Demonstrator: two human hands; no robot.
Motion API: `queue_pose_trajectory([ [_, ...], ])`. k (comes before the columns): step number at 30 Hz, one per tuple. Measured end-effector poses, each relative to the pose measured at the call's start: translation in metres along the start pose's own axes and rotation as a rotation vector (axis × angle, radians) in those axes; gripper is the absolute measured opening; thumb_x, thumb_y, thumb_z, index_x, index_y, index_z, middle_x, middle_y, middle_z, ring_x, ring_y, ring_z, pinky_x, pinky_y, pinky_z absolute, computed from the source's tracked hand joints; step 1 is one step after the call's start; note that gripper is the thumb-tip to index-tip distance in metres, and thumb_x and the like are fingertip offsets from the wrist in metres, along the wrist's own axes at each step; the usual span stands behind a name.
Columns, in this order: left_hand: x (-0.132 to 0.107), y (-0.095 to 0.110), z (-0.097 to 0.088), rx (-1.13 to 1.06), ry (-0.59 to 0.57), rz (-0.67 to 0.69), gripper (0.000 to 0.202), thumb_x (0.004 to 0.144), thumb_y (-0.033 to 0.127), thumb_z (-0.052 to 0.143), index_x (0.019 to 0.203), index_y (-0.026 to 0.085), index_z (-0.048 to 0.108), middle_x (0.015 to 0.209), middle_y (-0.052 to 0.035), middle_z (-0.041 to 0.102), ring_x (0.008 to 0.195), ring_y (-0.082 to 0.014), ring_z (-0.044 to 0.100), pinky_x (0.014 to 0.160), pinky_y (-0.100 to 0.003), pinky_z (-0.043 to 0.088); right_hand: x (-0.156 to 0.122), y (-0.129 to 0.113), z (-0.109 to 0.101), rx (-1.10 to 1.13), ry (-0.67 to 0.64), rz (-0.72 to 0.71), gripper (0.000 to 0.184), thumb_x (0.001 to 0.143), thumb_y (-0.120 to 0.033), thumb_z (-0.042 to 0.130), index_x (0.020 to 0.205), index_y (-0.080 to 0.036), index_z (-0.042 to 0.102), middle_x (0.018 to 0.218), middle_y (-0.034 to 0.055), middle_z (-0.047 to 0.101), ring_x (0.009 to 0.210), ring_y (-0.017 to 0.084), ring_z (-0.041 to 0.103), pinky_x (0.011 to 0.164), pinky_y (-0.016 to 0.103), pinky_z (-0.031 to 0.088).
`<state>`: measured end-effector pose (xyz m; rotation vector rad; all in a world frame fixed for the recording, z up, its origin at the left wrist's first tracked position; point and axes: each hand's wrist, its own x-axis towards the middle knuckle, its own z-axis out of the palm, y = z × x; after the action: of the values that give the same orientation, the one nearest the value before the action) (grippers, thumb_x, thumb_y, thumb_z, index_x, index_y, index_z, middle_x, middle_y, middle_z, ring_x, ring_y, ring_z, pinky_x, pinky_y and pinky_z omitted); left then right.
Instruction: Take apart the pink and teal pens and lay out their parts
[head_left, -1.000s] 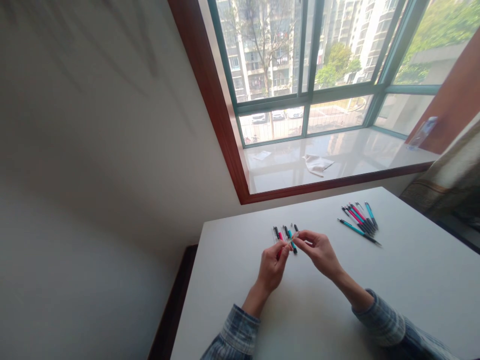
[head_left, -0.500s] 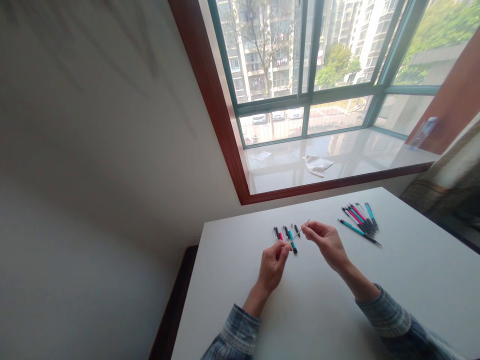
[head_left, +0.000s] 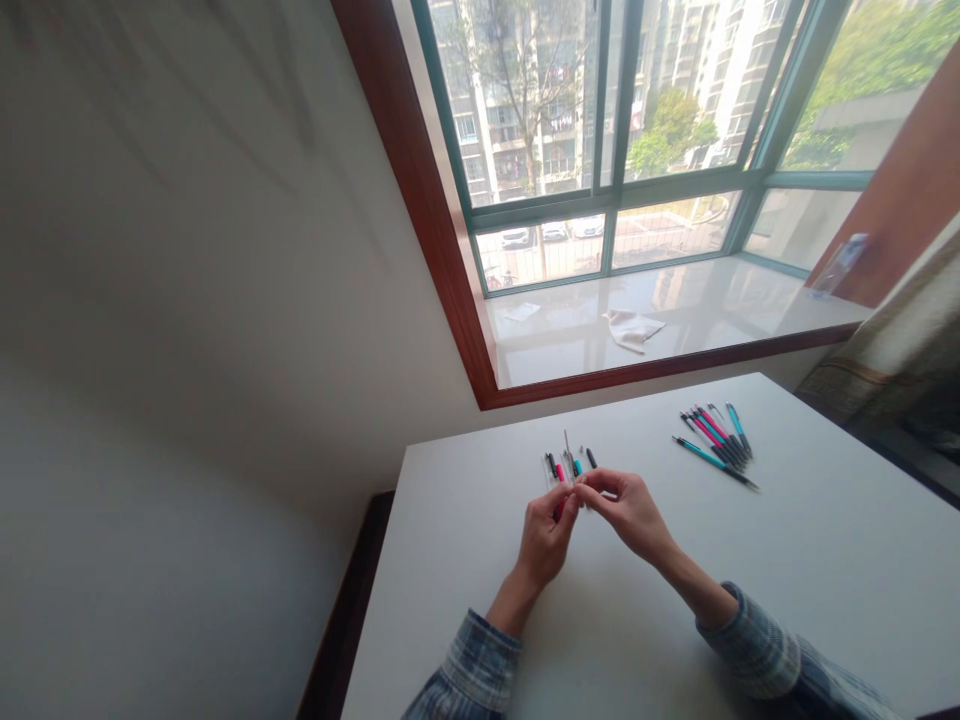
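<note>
Grip check: your right hand (head_left: pixel 630 512) pinches the refill (head_left: pixel 567 446), axis pointing up-frame; your left hand (head_left: pixel 546 536) clasps the pink barrel (head_left: pixel 559 510) just beside.

The right hand (head_left: pixel 630 510), which half a second ago had drawn off to the right with the thin refill (head_left: pixel 567 447) slanting, has come back to the left hand (head_left: pixel 546 535). Their fingers touch again, and the refill now stands nearly upright above them.

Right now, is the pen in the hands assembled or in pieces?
In pieces, it seems: a thin refill sticks up bare where the left hand and right hand meet, no barrel around it.
</note>
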<state>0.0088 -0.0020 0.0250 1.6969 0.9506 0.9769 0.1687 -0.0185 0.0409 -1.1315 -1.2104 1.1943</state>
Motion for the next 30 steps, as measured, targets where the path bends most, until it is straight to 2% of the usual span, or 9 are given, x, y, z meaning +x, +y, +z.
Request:
queue_pose_trajectory([
  [3,0.000,-0.002,0.001,0.005,-0.006,-0.015,0.040,0.103,0.048,0.049,0.086,0.016,0.065,0.069,0.0027,0.047,0.065,-0.0130,0.039,0.063,-0.025,0.032,0.002,-0.002,-0.005,-0.028,0.006,-0.006,0.035,0.086,-0.051,0.073,0.085,-0.016,0.075,0.082,0.0059,0.076,0.078,0.021,0.070,0.076,0.031,0.056],
  [5,-0.001,-0.004,0.001,0.022,0.011,-0.031,0.040,0.103,0.048,0.047,0.084,0.016,0.063,0.067,0.0033,0.045,0.063,-0.0129,0.039,0.062,-0.025,0.032,0.004,-0.003,-0.014,-0.112,0.055,-0.003,0.034,0.086,-0.051,0.071,0.086,-0.017,0.076,0.082,0.0055,0.076,0.078,0.021,0.070,0.075,0.030,0.056],
  [8,-0.001,-0.004,-0.002,0.035,0.060,-0.048,0.040,0.104,0.048,0.045,0.084,0.017,0.061,0.067,0.0032,0.047,0.062,-0.0129,0.040,0.063,-0.025,0.032,0.005,-0.002,-0.036,-0.365,0.107,0.044,0.029,0.085,-0.046,0.070,0.085,-0.019,0.077,0.083,0.0053,0.078,0.080,0.022,0.071,0.075,0.030,0.054],
  [13,-0.001,-0.002,-0.004,0.036,0.088,-0.053,0.040,0.103,0.048,0.046,0.082,0.018,0.059,0.067,0.0035,0.046,0.061,-0.0124,0.038,0.061,-0.025,0.031,-0.007,0.013,-0.074,-0.802,0.033,0.270,0.017,0.083,-0.034,0.066,0.078,-0.023,0.079,0.078,0.0032,0.079,0.077,0.021,0.072,0.071,0.028,0.048],
  [17,-0.001,-0.004,-0.002,0.058,0.066,-0.043,0.040,0.102,0.048,0.047,0.081,0.017,0.062,0.067,0.0026,0.049,0.061,-0.0125,0.039,0.061,-0.025,0.032,-0.019,0.025,-0.087,-1.031,0.029,0.346,0.015,0.081,-0.029,0.064,0.077,-0.024,0.078,0.080,0.0035,0.078,0.078,0.022,0.071,0.068,0.028,0.042],
  [23,0.000,-0.005,-0.002,0.076,0.070,-0.049,0.044,0.101,0.053,0.048,0.080,0.017,0.063,0.065,0.0024,0.051,0.060,-0.0125,0.042,0.060,-0.024,0.034,-0.023,0.025,-0.084,-1.113,0.024,0.323,0.016,0.084,-0.032,0.063,0.077,-0.024,0.076,0.080,0.0040,0.077,0.077,0.021,0.070,0.065,0.029,0.038],
  [30,0.001,-0.005,-0.003,0.076,0.064,-0.050,0.040,0.102,0.049,0.047,0.081,0.018,0.062,0.067,0.0023,0.050,0.061,-0.0129,0.041,0.062,-0.025,0.034,-0.031,0.026,-0.098,-1.078,0.026,0.231,0.022,0.089,-0.037,0.060,0.080,-0.024,0.076,0.079,0.0027,0.076,0.075,0.020,0.068,0.067,0.029,0.040],
])
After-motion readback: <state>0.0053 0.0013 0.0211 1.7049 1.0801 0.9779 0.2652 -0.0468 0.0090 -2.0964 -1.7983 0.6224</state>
